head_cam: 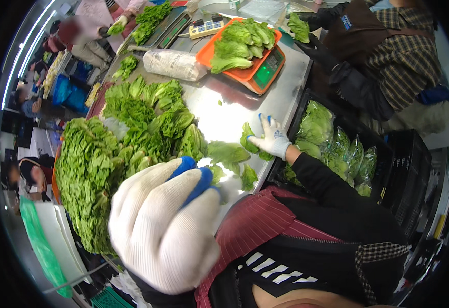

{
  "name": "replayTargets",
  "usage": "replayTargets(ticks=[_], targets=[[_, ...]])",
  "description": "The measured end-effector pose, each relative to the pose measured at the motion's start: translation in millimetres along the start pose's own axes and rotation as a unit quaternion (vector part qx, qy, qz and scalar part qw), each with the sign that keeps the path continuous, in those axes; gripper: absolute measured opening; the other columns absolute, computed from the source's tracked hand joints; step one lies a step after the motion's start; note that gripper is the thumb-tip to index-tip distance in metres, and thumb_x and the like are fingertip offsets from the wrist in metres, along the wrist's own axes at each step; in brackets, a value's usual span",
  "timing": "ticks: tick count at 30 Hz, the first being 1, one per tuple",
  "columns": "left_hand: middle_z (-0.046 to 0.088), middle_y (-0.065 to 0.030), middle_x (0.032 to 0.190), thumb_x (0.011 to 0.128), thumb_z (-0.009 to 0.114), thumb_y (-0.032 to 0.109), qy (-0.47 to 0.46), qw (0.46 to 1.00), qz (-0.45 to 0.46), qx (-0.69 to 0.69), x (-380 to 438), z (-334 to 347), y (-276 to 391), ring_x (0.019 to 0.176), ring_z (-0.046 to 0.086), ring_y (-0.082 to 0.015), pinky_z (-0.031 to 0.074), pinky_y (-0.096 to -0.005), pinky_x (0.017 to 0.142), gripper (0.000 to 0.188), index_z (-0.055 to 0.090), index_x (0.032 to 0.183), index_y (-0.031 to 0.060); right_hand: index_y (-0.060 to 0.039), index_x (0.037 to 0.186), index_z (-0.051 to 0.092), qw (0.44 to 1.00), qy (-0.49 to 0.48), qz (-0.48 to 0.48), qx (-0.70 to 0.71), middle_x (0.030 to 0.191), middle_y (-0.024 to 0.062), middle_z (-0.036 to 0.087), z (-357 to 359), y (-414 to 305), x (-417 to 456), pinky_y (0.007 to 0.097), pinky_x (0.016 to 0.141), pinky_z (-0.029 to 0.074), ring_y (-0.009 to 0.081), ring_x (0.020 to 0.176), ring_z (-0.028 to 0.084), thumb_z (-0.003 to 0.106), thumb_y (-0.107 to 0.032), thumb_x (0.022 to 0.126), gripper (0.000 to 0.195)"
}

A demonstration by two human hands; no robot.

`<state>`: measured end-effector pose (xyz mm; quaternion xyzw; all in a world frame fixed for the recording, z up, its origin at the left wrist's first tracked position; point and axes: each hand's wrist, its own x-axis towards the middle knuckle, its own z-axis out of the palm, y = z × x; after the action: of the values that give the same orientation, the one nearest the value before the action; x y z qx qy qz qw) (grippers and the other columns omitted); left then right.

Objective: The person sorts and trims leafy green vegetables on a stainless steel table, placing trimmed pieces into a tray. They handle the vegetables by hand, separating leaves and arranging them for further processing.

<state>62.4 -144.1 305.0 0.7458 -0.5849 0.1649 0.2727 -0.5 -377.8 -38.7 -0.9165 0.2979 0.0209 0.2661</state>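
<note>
My left hand (165, 225), in a white knit glove with blue fingertips, is raised close to the camera. Its fingers are curled, and its palm side is hidden. My right hand (272, 140), gloved alike, rests over the metal table (224, 115) near its edge, fingers spread, thumb touching a loose lettuce leaf (248, 137). More loose leaves (228, 152) lie between the hands. Left of them are heaped lettuce heads (147, 115) and a tall stack of lettuce (88, 181). Farther back, an orange scale (265, 75) with a lit green display carries lettuce (243, 44) in its orange tray.
A black crate (305, 104) with bagged greens (315, 123) adjoins the table's right edge. Beyond it, a person in black gloves holds a lettuce piece (298, 27). A plastic-wrapped roll (174, 64) and a power strip (206, 29) lie near the scale. Other people stand at upper left.
</note>
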Motion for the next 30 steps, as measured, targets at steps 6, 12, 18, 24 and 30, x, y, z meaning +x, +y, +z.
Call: replayTargets(ticks=[6,12,18,24,30], targets=[[0.066,-0.0167,0.085,0.053,0.054,-0.001,-0.047,0.989,-0.02,0.136,-28,-37,48,0.081,0.066,-0.0363,0.054,-0.0422,0.072,0.027,0.064,0.078,-0.0001,-0.0068,0.144,0.031,0.994,-0.016,-0.074,-0.081,0.144,0.0262,0.033,27,-42,-20,0.0508,0.11,0.021,0.0434,0.135,0.027,0.063,-0.06,0.072,0.095],[0.066,-0.0161,0.085,0.056,0.055,-0.002,-0.085,0.979,-0.009,0.183,-47,-47,70,0.081,0.066,-0.0348,0.054,-0.0408,0.072,0.025,0.065,0.079,0.001,0.005,0.132,0.044,0.985,0.126,-0.108,0.047,0.121,0.0239,0.053,21,-26,-11,0.0447,0.099,0.038,0.0391,0.113,0.048,0.066,-0.039,0.077,0.074],[0.067,-0.0154,0.086,0.059,0.056,-0.003,-0.089,0.974,0.009,0.21,-57,-60,95,0.08,0.066,-0.0332,0.054,-0.0394,0.073,0.023,0.065,0.08,0.0021,0.0056,0.128,0.048,0.948,0.131,-0.241,0.163,0.116,0.0213,0.056,24,-48,-36,0.0419,0.096,0.041,0.0374,0.107,0.052,0.068,-0.018,0.075,0.061],[0.068,-0.0148,0.087,0.062,0.057,-0.004,-0.071,0.973,-0.025,0.22,-82,-71,107,0.08,0.067,-0.0316,0.053,-0.038,0.073,0.022,0.066,0.08,0.0032,-0.0072,0.145,0.027,0.946,-0.133,-0.214,-0.206,0.125,0.0156,0.054,26,-85,-33,0.0453,0.093,0.04,0.0327,0.113,0.052,0.066,-0.036,0.072,0.088],[0.068,-0.0141,0.087,0.064,0.058,-0.005,-0.007,0.986,-0.101,0.131,-115,-67,87,0.079,0.067,-0.0301,0.053,-0.0366,0.074,0.021,0.067,0.081,0.0043,-0.0085,0.114,0.06,0.988,-0.001,-0.151,-0.015,0.109,0.0183,0.063,49,-64,-24,0.0472,0.09,0.041,0.0352,0.105,0.057,0.061,-0.031,0.079,0.042]])
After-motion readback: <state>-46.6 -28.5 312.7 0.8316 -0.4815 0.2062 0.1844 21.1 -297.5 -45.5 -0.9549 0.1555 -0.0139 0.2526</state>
